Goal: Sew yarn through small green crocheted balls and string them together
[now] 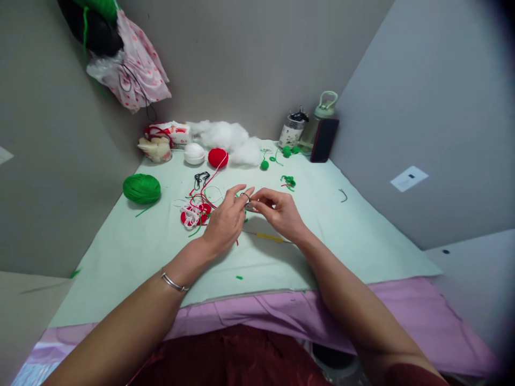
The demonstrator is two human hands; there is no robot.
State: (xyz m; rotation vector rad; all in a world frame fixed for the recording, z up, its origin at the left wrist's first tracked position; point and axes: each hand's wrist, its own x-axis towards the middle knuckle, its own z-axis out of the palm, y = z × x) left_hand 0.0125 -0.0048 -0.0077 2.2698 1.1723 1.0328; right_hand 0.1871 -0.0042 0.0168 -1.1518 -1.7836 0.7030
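Near the middle of the table my left hand [226, 221] has its fingers bent, with a thin strand of black yarn [243, 195] looped over the fingertips. Against them, the closed thumb and fingers of my right hand [279, 212] pinch the same strand. A small greyish thing [251, 208] shows between the two hands; its kind is unclear. Under my right wrist lies a crochet hook with a yellow handle [269, 237]. Left of my left hand is a tangle of white yarn [193, 213] on red pieces, with red and green strands around it.
A green yarn ball [141, 188] lies at left. Behind are a white ball [194, 154], a red yarn ball [218, 157] and white stuffing [225, 135]. A phone [325, 140] leans by a bottle [326, 104] and a pen cup [292, 131]. Green scraps [288, 182] lie beyond my right hand.
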